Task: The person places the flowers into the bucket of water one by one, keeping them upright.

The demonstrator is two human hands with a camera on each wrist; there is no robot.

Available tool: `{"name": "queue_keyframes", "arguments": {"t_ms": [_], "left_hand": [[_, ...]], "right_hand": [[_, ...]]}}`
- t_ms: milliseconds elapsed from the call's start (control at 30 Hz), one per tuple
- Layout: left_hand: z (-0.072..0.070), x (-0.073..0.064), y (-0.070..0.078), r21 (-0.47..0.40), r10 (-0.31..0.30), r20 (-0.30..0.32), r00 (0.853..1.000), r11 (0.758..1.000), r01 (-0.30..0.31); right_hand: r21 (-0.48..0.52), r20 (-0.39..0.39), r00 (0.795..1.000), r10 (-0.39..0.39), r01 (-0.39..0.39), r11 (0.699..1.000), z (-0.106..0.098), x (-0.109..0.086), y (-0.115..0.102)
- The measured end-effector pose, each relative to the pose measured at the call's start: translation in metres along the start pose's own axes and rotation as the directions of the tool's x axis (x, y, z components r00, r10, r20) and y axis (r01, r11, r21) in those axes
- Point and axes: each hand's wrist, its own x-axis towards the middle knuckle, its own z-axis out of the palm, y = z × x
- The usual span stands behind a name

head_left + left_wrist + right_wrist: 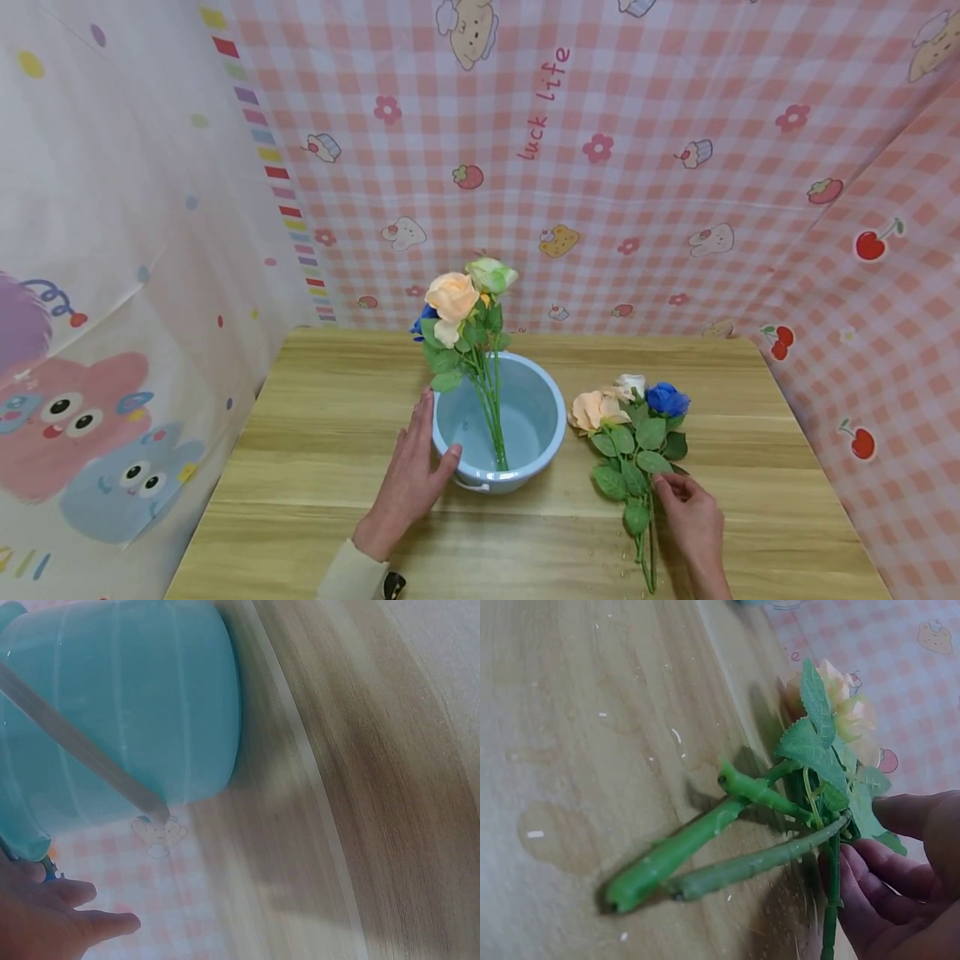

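A light blue bucket (pixel 558 412) stands in the middle of the table. Inside it several artificial flowers lean to the left, among them a peach rose (pixel 452 296), a white-green rose (pixel 491 275) and a partly hidden blue flower (pixel 422 323). My left hand (pixel 412 471) rests at the bucket's left rim, fingers extended and thumb apart. To the right lies a bunch with a peach rose (pixel 596 411), a white rose (pixel 632 384) and a blue rose (pixel 667 400). With thumb and fingertips, my right hand (pixel 692 508) pinches a stem (pixel 831 900) just below the leaves.
Water drops and wet spots (pixel 555 832) dot the wooden table (pixel 322 433) near the cut stem ends. The bucket's handle (pixel 90 754) hangs down its side. Behind the table is a pink checked cloth (pixel 660 217), with a white printed cloth (pixel 172 275) at the left.
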Motion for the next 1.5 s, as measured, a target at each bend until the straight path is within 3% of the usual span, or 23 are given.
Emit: {"name": "queue_keyframes", "arguments": {"t_ms": [867, 1500], "left_hand": [[0.0, 0.0, 0.0, 0.007, 0.005, 0.006, 1.0, 1.0, -0.005], [0.001, -0.001, -0.001, 0.01, 0.009, -0.002, 1.0, 1.0, -0.009]], "right_hand": [[-0.104, 0.148, 0.989, -0.026, 0.042, 0.994, -0.002, 0.011, 0.002], [-0.121, 0.165, 0.985, -0.052, 0.073, 0.99, -0.011, 0.014, -0.001]]}}
